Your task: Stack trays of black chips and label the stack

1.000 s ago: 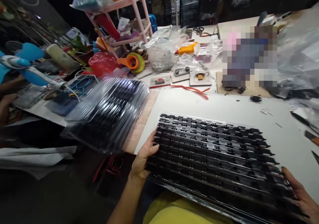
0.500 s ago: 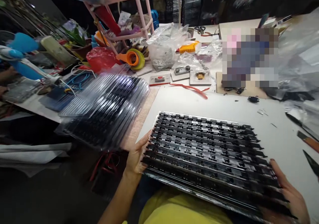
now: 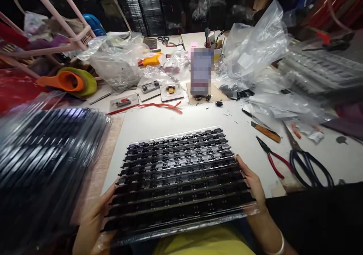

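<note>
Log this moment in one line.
left hand: holding tray, left side | right hand: same tray, right side | tray: rows of black parts | right of tray: pliers, scissors

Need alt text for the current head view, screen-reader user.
Bare left hand and right hand grip a clear plastic tray of black parts in rows, at a white work surface. A blurred stack of similar trays is at left; scissors and red-handled pliers lie at right, plastic bags farther back.
</note>
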`<state>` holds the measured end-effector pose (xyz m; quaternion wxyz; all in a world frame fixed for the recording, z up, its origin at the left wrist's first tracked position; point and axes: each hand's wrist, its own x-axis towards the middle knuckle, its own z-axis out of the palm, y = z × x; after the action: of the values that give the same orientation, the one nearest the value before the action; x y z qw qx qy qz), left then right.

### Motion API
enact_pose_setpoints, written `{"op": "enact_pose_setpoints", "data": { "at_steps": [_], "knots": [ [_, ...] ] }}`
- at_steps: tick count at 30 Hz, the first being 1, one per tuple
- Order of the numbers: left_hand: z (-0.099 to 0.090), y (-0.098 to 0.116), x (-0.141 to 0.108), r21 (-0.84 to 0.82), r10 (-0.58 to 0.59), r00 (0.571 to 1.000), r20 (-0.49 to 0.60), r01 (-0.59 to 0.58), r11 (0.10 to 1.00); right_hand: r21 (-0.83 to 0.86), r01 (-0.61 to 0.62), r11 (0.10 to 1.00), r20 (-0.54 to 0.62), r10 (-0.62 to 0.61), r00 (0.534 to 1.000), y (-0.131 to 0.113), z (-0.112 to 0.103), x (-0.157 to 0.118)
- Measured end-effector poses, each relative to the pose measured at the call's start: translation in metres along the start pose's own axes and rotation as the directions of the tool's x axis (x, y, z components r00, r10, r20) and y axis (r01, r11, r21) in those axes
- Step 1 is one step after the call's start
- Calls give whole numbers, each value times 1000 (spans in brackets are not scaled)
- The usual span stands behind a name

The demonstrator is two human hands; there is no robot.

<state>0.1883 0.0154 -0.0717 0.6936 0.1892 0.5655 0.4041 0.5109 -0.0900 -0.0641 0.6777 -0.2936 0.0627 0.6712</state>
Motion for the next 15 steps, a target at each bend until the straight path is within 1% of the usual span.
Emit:
{"op": "enact_pose_setpoints", "data": {
  "at_steps": [2, 5, 7, 11, 12, 15],
  "knots": [
    [-1, 0, -1, -79, -22, 1000, -5, 21, 997, 18, 57, 998, -8, -57, 998, 1, 0, 1],
    [3, -3, -3, -198, -4, 1000, 18, 8, 980, 45, 153, 987, -23, -152, 988, 1, -1, 3],
    [5, -7, -3, -185, 25, 999, 45, -16, 983, 35, 137, 990, -27, -136, 990, 1, -1, 2],
    [7, -11, -3, -149, 43, 993, 109, -27, 989, -16, 22, 1000, -50, -23, 998, 1, -3, 0],
    [7, -11, -2, -158, 49, 991, 126, -29, 987, -25, 18, 1000, -69, -20, 997, 1, -4, 0],
    [5, -11, -1, -194, 66, 983, 170, -32, 980, -42, 64, 997, -146, -70, 987, 2, -7, 0]
  ]
}}
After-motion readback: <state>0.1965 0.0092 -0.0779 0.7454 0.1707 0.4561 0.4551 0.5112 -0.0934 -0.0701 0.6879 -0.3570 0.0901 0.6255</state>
